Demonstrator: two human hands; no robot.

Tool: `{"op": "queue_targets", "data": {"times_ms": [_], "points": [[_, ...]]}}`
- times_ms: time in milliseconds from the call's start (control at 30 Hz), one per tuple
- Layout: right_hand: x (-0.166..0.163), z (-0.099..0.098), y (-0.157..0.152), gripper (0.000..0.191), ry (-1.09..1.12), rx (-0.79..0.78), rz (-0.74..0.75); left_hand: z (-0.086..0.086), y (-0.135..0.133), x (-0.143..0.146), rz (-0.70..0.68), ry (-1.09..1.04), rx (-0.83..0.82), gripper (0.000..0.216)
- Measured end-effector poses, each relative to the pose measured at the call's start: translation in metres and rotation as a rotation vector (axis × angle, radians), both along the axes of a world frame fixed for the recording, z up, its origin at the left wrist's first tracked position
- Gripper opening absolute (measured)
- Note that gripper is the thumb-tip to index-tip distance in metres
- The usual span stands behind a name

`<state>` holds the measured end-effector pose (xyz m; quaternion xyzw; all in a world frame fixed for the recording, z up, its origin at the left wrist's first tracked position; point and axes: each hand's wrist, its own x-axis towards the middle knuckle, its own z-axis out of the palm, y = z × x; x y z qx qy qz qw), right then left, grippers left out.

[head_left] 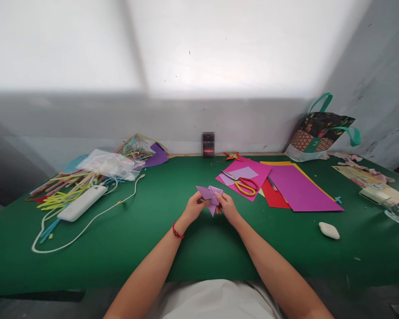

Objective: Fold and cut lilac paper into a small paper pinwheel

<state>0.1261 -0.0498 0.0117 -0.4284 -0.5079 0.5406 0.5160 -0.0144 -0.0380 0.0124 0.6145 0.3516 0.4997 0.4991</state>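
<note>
Between both hands is a folded piece of light purple paper [206, 192] with several pointed flaps. My left hand [195, 206] pinches its left side, thumb in front. On the other side my right hand [226, 207] grips the paper near its right flap, with fingers curled underneath. Part of the lower flap is hidden by the fingers. Just beyond my right hand, scissors [244, 182] with red and yellow handles lie on a light purple sheet [248, 173] and a magenta sheet [234, 166].
A purple sheet stack [302, 188] and red paper [275, 197] lie to the right. A white power bank [83, 204] with its cable [96, 217] and paper strips [61, 188] lie left. A phone [208, 145] stands by the wall; a bag [314, 137] stands back right.
</note>
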Motion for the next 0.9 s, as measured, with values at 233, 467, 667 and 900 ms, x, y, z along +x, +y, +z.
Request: {"op": "queue_targets", "data": {"times_ms": [233, 467, 667, 900], "points": [[0.001, 0.003, -0.003, 0.046, -0.018, 0.019, 0.021, -0.002, -0.005, 0.003, -0.009, -0.063, -0.01, 0.059], [0.004, 0.005, -0.004, 0.043, -0.031, 0.027, 0.046, 0.0, -0.009, 0.004, -0.085, 0.018, -0.073, 0.048], [0.004, 0.002, -0.004, 0.042, -0.056, 0.059, 0.029, 0.002, -0.011, 0.006, -0.158, 0.018, -0.089, 0.047], [0.0, 0.002, -0.004, 0.046, -0.05, 0.058, 0.0, -0.001, -0.009, 0.007, -0.157, -0.014, -0.122, 0.049]]}}
